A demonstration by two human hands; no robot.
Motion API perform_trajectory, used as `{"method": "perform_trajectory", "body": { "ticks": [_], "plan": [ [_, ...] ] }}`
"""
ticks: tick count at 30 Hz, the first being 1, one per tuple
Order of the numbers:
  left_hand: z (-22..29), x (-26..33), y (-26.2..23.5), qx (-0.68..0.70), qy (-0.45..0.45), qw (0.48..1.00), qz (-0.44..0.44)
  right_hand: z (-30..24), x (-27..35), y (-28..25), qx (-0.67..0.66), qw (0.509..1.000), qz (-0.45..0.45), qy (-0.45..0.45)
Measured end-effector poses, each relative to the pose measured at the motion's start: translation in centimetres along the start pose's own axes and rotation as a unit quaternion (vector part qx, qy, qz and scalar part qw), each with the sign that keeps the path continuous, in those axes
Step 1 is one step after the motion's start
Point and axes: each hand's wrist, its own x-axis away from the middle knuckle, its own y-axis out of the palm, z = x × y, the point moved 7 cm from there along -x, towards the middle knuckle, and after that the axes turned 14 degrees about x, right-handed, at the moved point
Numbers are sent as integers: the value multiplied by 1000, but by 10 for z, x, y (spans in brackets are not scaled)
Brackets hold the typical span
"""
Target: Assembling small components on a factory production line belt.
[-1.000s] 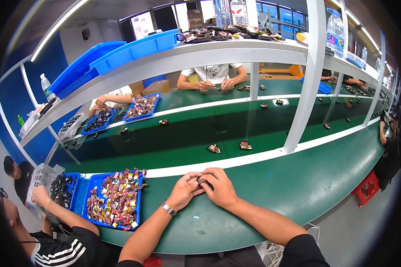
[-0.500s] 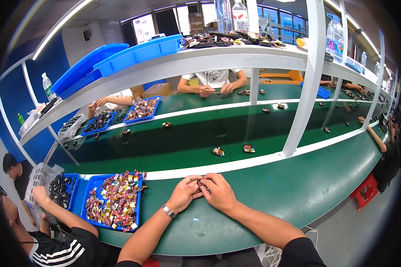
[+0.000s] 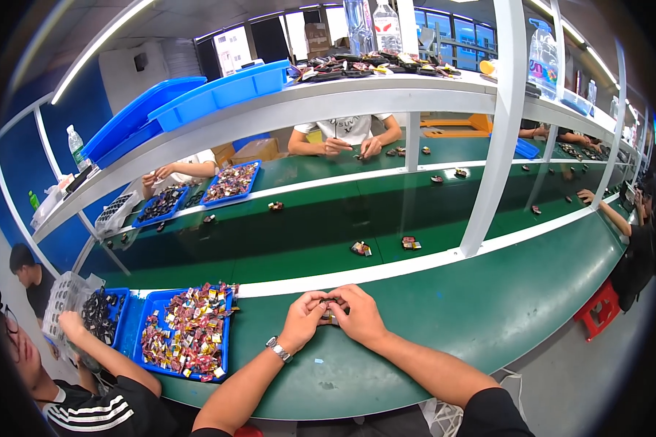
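Over the green worktop, my left hand point(image 3: 301, 322) and my right hand point(image 3: 361, 317) meet with fingers bent around a small dark electronic part point(image 3: 332, 315). Part of it shows between my thumbs, with a pale or metallic patch on it; my fingers hide the remainder, so its full shape cannot be made out. To the left of my hands stands a blue tray point(image 3: 142, 315) heaped with small red, yellow and silver wired pieces point(image 3: 186, 328), which look like little battery packs.
Beyond a white rail point(image 3: 393, 274), a green conveyor belt point(image 3: 299, 251) carries scattered small assemblies point(image 3: 411, 242). A white post point(image 3: 497, 146) rises at right. At left, a co-worker's arm point(image 3: 109, 346) reaches near a blue tray of black parts point(image 3: 126, 309). A shelf with blue trays point(image 3: 226, 87) hangs overhead.
My fingers have shifted around the small part, and its pale patch now shows between my thumbs. The assemblies on the belt have moved slightly right. The co-worker at left has turned their head.
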Motion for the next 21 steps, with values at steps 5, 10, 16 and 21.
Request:
{"method": "perform_trajectory", "body": {
  "ticks": [5,10,16,21],
  "plan": [
    [2,1,4,-51,15,999,-11,6,-1,0,-28,999,-19,39],
    [4,1,5,-26,2,1000,-14,16,-6,3,-46,996,-41,64],
    [28,0,-21,-137,165,974,72,71,-66,25,-12,979,-44,198],
    [31,-1,-16,-163,167,970,67,90,-111,67,117,974,-40,191]
  ]
}}
